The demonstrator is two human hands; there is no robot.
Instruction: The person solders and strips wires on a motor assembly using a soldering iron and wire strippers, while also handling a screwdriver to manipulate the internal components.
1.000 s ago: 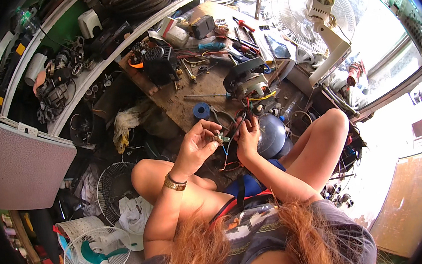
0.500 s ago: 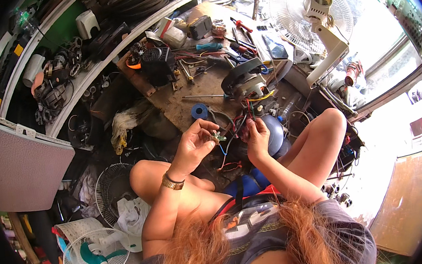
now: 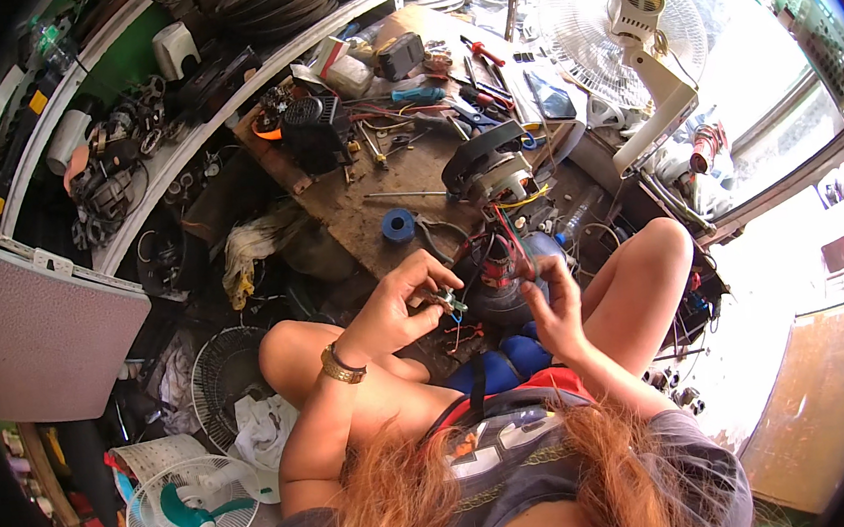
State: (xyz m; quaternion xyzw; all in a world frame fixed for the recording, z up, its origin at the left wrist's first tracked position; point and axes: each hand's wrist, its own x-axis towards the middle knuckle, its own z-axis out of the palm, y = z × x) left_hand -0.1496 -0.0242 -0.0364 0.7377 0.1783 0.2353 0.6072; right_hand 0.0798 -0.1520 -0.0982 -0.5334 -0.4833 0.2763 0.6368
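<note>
Left hand (image 3: 400,301) pinches a small green part (image 3: 450,302), right hand (image 3: 557,307) beside the motor wires (image 3: 508,234)

The fan motor (image 3: 501,176), with its dark curved top and metal body, is the landmark here. The green part, which also has some bare metal on it, is on the near side of the motor and a little to its left. The left thumb and bent forefinger are closed on it, and a short blue wire (image 3: 458,318) shows just below. A gold-toned watch (image 3: 343,365) sits on the left wrist.

The right hand is on the near side of the motor and slightly to its right, thumb and fingers bent next to the wires that run down from the motor. Whether the fingertips grip one of those wires, I cannot tell.

To the left of the motor, and nearer the person, a blue roll (image 3: 399,225) lies on the wooden board (image 3: 352,204). A thin metal rod (image 3: 406,195) points toward the motor from its left. Farther left and beyond it is a black housing (image 3: 316,132). Beyond the motor to the right are a dark phone (image 3: 551,95) and, farther off, a white fan (image 3: 638,6)
</note>
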